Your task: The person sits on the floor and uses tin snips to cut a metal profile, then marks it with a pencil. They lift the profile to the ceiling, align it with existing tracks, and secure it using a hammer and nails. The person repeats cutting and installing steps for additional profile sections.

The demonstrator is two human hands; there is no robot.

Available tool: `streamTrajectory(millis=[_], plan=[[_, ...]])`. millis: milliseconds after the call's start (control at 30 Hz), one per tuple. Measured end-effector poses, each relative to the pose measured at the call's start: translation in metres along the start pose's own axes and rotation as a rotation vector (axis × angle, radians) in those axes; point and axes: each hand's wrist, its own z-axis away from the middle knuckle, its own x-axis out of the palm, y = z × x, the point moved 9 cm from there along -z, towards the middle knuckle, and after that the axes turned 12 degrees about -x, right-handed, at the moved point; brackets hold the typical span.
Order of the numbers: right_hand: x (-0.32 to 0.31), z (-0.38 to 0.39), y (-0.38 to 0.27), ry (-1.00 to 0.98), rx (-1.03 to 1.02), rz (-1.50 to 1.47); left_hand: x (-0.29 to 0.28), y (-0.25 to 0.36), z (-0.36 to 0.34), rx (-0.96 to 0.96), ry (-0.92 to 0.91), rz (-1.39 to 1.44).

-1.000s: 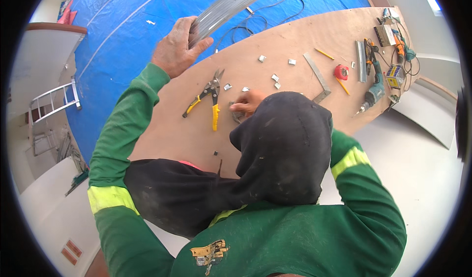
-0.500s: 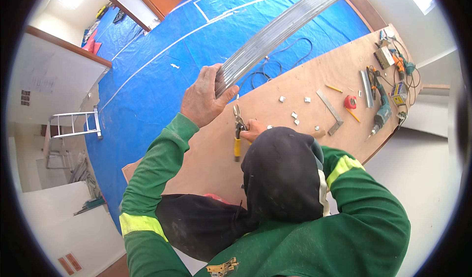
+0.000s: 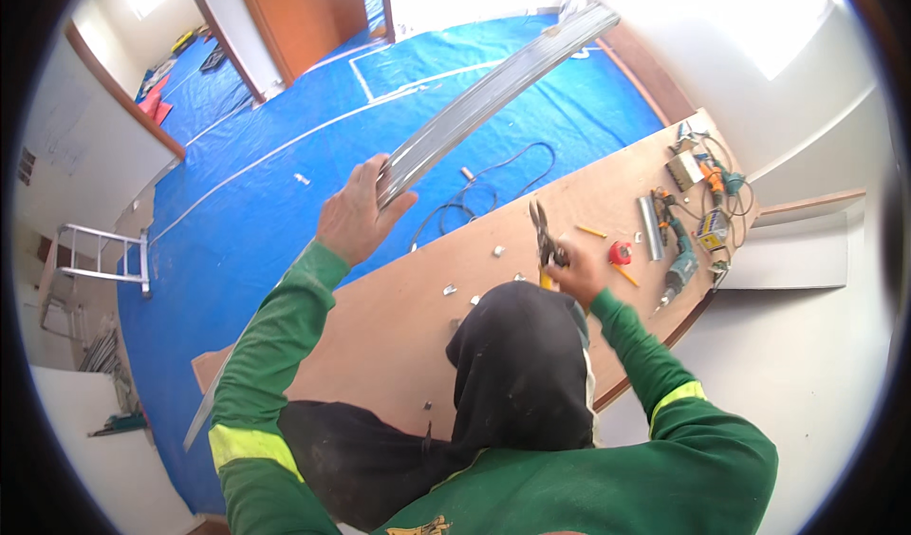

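Observation:
My left hand (image 3: 353, 214) is closed around a long, ribbed, silvery metal channel (image 3: 493, 98). The channel slants up and to the right over the blue floor sheet, and a thin length of it shows below, left of my sleeve. In my right hand (image 3: 574, 271) is a pair of tin snips (image 3: 542, 234) with yellow handles, jaws pointing away from me over the wooden board (image 3: 370, 317). The snips and the channel are apart. A dark hood (image 3: 520, 369) covers the near middle of the board and part of the snips' handles.
On the board lie small metal offcuts (image 3: 499, 250), a red tape measure (image 3: 620, 253), a yellow pencil (image 3: 591, 231), a short metal channel piece (image 3: 650, 228) and a teal drill (image 3: 681, 271). A cable (image 3: 493, 168) loops on the blue sheet (image 3: 256, 212). At left stands a metal ladder (image 3: 104, 274).
My right hand has carried the snips rightward across the board, away from the channel. My left hand still grips the channel. The whole view has shifted, showing more of the far wall.

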Motion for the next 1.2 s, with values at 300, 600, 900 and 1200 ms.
streamTrajectory(millis=[300, 600, 900, 1200], plan=[[0.064, 0.069, 0.161, 0.276, 0.036, 0.018, 0.024, 0.000, -0.007, 0.039, -0.012, -0.029], [0.045, 0.098, 0.106, -0.173, -0.315, 0.209, 0.032, -0.001, -0.004, 0.004, -0.077, -0.060], [0.016, 0.096, 0.122, -0.185, 0.314, -0.415, 0.040, 0.036, -0.007, -0.016, -0.162, 0.044], [-0.030, 0.086, -0.012, -0.413, 0.466, -1.021, 0.021, 0.012, -0.007, -0.002, -0.040, -0.040]])
